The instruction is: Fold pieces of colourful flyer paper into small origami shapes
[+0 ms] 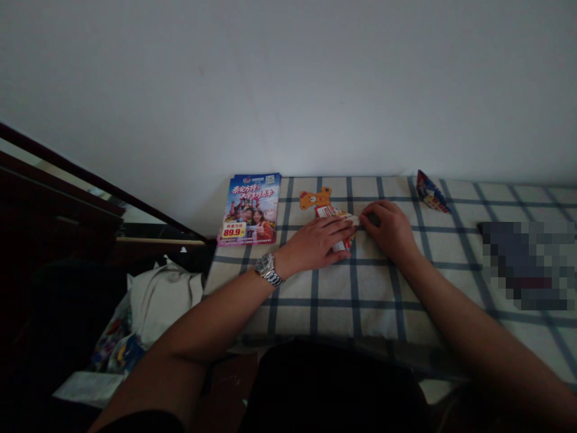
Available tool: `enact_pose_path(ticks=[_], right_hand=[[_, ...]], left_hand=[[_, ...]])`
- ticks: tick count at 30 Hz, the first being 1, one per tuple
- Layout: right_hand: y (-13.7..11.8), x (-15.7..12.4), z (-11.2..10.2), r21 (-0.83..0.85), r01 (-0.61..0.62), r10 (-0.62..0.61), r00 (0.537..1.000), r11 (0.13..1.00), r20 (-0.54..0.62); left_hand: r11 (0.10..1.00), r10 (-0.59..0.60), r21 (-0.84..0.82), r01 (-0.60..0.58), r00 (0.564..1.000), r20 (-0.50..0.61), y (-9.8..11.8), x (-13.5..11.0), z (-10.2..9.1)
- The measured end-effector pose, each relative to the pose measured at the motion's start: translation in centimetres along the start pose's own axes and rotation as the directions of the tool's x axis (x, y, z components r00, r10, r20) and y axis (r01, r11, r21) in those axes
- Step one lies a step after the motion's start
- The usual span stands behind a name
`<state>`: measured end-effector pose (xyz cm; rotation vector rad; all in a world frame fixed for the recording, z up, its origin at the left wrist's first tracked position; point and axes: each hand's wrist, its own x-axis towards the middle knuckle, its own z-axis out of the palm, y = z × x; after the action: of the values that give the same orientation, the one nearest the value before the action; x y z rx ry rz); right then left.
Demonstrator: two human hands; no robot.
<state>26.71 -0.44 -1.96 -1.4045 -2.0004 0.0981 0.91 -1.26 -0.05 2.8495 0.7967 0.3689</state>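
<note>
My left hand [317,243] lies flat over a small folded sheet of printed paper [325,211], with fingers stretched out and a metal-banded watch on the wrist. Red, white and yellow print shows around the fingers; the rest of the paper is covered. At the paper's right end, a pale narrow edge meets the fingertips of my right hand [386,227], which are pinched together on it. An orange bear picture [314,198] shows just beyond the paper; whether it is printed on the cloth I cannot tell.
A stack of colourful leaflets [250,210] lies left, near the wall. A folded printed paper piece [431,192] stands at the back right. The checked tablecloth [311,304] covers the surface. A pixelated dark item [518,255] is at right. A white bag [164,294] sits lower left.
</note>
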Motion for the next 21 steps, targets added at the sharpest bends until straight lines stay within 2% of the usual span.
enact_pose_path(ticks=[7, 12, 21], right_hand=[[-0.32, 0.11, -0.13, -0.02, -0.026, 0.026, 1.0, 0.999, -0.003], [-0.51, 0.16, -0.21, -0.011, -0.048, 0.048, 0.999, 0.999, 0.009], [-0.34, -0.06, -0.25, -0.011, -0.019, 0.019, 1.0, 1.0, 0.025]], left_hand=[[1.0, 0.019, -0.001, -0.019, 1.0, -0.022, -0.19, 0.04, 0.27], [1.0, 0.011, -0.004, -0.011, 1.0, 0.009, -0.12, 0.14, 0.1], [1.0, -0.026, 0.016, 0.026, 1.0, 0.017, 0.3, 0.1, -0.35]])
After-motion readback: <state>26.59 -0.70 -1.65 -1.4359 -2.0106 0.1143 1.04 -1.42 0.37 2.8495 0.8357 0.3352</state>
